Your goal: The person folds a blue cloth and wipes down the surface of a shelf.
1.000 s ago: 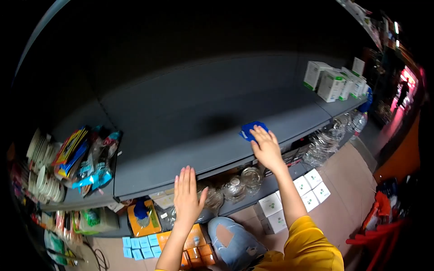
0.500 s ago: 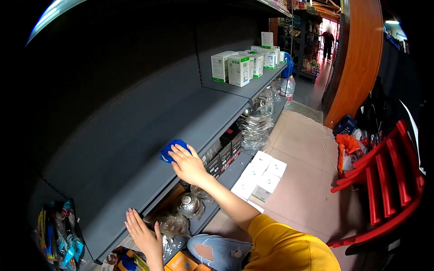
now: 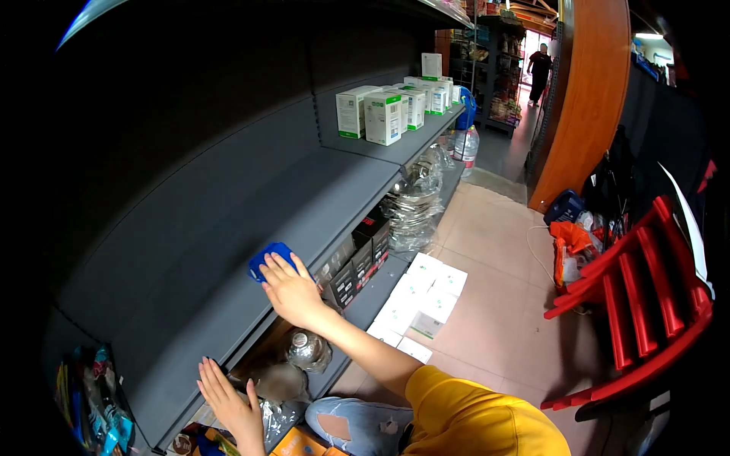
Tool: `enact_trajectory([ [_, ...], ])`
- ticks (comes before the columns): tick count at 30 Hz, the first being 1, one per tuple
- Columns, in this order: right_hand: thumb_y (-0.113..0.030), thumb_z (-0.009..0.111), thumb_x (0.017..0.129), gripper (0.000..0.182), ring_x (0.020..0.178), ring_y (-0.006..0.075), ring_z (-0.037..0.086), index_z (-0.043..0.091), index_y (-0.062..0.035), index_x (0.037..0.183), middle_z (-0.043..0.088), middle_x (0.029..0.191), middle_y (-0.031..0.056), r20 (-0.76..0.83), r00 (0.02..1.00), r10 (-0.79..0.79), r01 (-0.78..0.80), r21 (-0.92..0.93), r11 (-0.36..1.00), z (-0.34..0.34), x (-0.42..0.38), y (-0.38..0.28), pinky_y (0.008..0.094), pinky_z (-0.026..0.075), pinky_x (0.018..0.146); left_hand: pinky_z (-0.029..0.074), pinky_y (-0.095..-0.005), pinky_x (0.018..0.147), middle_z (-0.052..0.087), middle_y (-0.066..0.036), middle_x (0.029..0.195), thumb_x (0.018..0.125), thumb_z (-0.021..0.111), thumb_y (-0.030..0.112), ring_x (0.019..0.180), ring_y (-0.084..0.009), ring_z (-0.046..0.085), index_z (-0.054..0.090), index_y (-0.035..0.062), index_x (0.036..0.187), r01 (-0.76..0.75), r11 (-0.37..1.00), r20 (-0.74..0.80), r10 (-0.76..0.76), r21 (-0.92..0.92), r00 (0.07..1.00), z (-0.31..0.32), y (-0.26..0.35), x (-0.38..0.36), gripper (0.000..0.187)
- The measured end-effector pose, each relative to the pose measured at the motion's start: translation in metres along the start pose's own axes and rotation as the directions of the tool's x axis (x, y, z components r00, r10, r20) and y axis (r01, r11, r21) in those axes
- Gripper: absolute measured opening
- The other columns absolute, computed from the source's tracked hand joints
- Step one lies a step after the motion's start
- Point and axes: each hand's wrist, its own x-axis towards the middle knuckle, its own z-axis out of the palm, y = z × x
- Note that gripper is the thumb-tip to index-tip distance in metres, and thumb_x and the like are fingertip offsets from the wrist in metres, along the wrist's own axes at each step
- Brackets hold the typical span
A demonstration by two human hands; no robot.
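Note:
My right hand (image 3: 293,292) lies over a blue cloth (image 3: 262,258), fingers stretched across it, pressing it on the grey metal shelf (image 3: 205,258) near its front edge. Part of the cloth is hidden under the palm. Lower left, my left hand (image 3: 228,399) is at the shelf's front edge, holding nothing, with its fingers extended and the thumb apart. Below the shelf, between my arms, are a plastic-wrapped rounded item (image 3: 304,349) and several dark boxes (image 3: 357,270).
White-and-green boxes (image 3: 384,118) stand on the shelf farther along. White boxes (image 3: 422,292) sit on the floor beside wrapped stacked metalware (image 3: 414,209). A red chair (image 3: 631,304) stands at right, colourful packets (image 3: 95,403) at lower left. Another person (image 3: 539,72) is in the far doorway.
My view has turned slightly, shifting the scene left. My right hand and the cloth have slid a little nearer along the shelf. My left hand stays at the edge.

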Motion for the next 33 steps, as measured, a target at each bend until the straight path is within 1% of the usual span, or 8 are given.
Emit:
enact_trajectory([
  [3,-0.022,0.037,0.089,0.039,0.125,0.0232,0.032,0.047,0.0005,0.119,0.042,0.129,0.0148,0.014,0.999,-0.047,0.047,-0.011,0.999,0.005,-0.007,-0.015,0.0408,0.013,0.106,0.014,-0.0432,0.107,0.024,-0.021,0.138,0.078,0.055,0.021,0.129,-0.0324,0.021,0.023,-0.0072,0.132,-0.004,1.000,-0.010,0.004,0.006,1.000,0.001,0.000,-0.001,0.068],
  [8,-0.020,0.039,0.089,0.039,0.125,0.0261,0.033,0.047,0.0037,0.118,0.043,0.128,0.0175,0.058,0.985,-0.163,0.153,0.146,0.977,0.009,-0.022,-0.061,0.0414,0.016,0.105,0.013,-0.0431,0.107,0.023,-0.022,0.138,0.079,0.055,0.021,0.130,-0.0326,0.020,0.023,-0.0081,0.131,-0.012,1.000,0.005,0.012,0.001,1.000,0.001,-0.003,-0.001,0.068],
  [10,-0.021,0.035,0.090,0.041,0.127,0.0262,0.030,0.046,0.0044,0.119,0.040,0.130,0.0180,0.099,0.972,-0.211,0.187,0.211,0.959,0.015,-0.027,-0.081,0.0420,0.011,0.106,0.013,-0.0432,0.107,0.023,-0.022,0.138,0.079,0.055,0.020,0.130,-0.0327,0.020,0.023,-0.0082,0.131,-0.016,1.000,0.010,0.016,-0.002,1.000,0.000,-0.004,-0.001,0.068],
  [13,-0.022,0.042,0.087,0.041,0.126,0.0248,0.032,0.047,0.0038,0.119,0.042,0.129,0.0172,0.081,0.954,-0.290,0.264,0.238,0.935,0.029,-0.033,-0.102,0.0418,0.015,0.106,0.013,-0.0430,0.107,0.023,-0.022,0.138,0.079,0.055,0.019,0.130,-0.0330,0.020,0.023,-0.0084,0.131,-0.032,0.998,0.064,0.035,-0.046,0.997,-0.012,-0.007,-0.002,0.067],
  [16,-0.021,0.041,0.086,0.042,0.126,0.0290,0.031,0.046,0.0060,0.119,0.040,0.129,0.0205,0.068,0.943,-0.326,0.293,0.300,0.908,0.042,-0.035,-0.118,0.0436,0.013,0.106,0.013,-0.0433,0.107,0.027,-0.020,0.137,0.080,0.053,0.015,0.130,-0.0311,0.021,0.026,-0.0048,0.132,-0.002,0.995,0.057,0.008,-0.102,0.998,-0.031,-0.008,-0.007,0.061],
  [17,-0.022,0.044,0.086,0.042,0.126,0.0251,0.032,0.047,0.0040,0.119,0.042,0.129,0.0168,0.066,0.942,-0.328,0.301,0.265,0.916,0.043,-0.035,-0.123,0.0422,0.014,0.107,0.013,-0.0434,0.107,0.027,-0.019,0.137,0.081,0.052,0.015,0.130,-0.0307,0.021,0.025,-0.0041,0.132,0.007,0.997,0.074,-0.002,-0.071,0.997,-0.034,-0.011,-0.009,0.061],
  [20,-0.022,0.045,0.081,0.045,0.125,0.0264,0.032,0.048,0.0051,0.117,0.042,0.128,0.0189,0.082,0.908,-0.411,0.376,0.273,0.886,0.053,-0.031,-0.141,0.0435,0.013,0.107,0.013,-0.0436,0.107,0.027,-0.019,0.138,0.081,0.052,0.016,0.130,-0.0313,0.020,0.025,-0.0045,0.132,0.027,0.998,0.126,-0.020,-0.059,0.992,-0.031,-0.021,-0.016,0.061],
  [33,-0.023,0.045,0.080,0.049,0.127,0.0279,0.030,0.045,0.0059,0.119,0.038,0.130,0.0201,0.149,0.889,-0.432,0.363,0.346,0.865,0.048,-0.027,-0.145,0.0441,0.012,0.107,0.014,-0.0435,0.106,0.024,-0.021,0.138,0.079,0.055,0.012,0.130,-0.0332,0.020,0.021,-0.0059,0.133,0.048,0.993,0.114,-0.035,-0.107,0.993,-0.033,-0.018,-0.022,0.066],
])
